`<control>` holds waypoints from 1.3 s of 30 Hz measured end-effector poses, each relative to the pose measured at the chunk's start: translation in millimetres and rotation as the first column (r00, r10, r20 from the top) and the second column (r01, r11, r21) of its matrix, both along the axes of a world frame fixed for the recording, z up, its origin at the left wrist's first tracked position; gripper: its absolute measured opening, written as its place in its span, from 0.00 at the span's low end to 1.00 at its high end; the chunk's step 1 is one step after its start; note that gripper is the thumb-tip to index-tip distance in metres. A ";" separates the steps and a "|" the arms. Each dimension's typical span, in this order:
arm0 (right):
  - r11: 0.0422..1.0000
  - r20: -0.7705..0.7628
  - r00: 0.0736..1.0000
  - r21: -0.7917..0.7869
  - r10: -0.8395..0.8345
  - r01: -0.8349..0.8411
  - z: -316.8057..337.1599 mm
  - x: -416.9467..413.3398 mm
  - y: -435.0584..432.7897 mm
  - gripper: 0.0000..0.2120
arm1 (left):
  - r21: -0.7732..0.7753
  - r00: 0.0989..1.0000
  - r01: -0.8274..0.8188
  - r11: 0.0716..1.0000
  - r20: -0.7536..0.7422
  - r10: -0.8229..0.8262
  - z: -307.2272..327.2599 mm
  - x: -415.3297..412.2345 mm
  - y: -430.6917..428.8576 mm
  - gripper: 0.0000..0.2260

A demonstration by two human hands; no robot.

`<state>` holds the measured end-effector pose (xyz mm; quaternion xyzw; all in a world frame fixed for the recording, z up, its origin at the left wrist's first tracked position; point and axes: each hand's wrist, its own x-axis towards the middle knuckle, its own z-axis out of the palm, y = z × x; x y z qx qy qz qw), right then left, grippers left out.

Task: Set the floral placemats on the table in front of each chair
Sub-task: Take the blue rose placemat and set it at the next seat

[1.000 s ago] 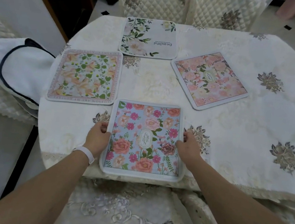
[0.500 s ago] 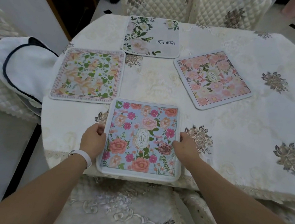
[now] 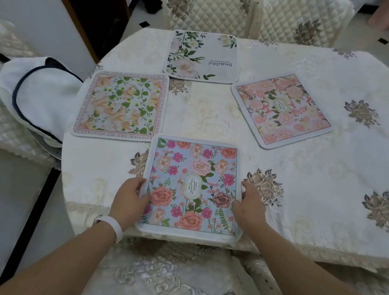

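Since a second ago, when your left hand and right hand gripped it the same way, the blue placemat has slid slightly left at the worktop near edge, leaving only final squaring, I judge

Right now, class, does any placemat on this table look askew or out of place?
Yes. The pink placemat on the right lies rotated, corners not square with the others. The blue placemat, held by the left hand and right hand, overhangs the table's near edge.
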<state>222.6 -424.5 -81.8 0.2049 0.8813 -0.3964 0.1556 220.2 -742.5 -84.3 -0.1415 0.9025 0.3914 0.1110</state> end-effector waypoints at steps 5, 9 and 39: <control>0.962 0.034 0.979 0.182 0.202 -0.205 -0.2 19.1 1.9 0.29 | -0.106 0.971 0.236 0.966 0.066 -0.229 -3.4 20.1 -3.9 0.26; 0.816 0.157 0.882 0.335 0.445 -0.471 0.4 33.2 4.5 0.38 | -0.119 0.902 0.424 0.898 0.148 -0.406 -8.7 37.3 -14.9 0.40; 0.742 0.222 0.828 0.369 0.515 -0.560 36.8 62.5 -3.3 0.34 | -0.259 0.852 0.499 0.827 -0.025 -0.523 22.1 66.9 -13.8 0.34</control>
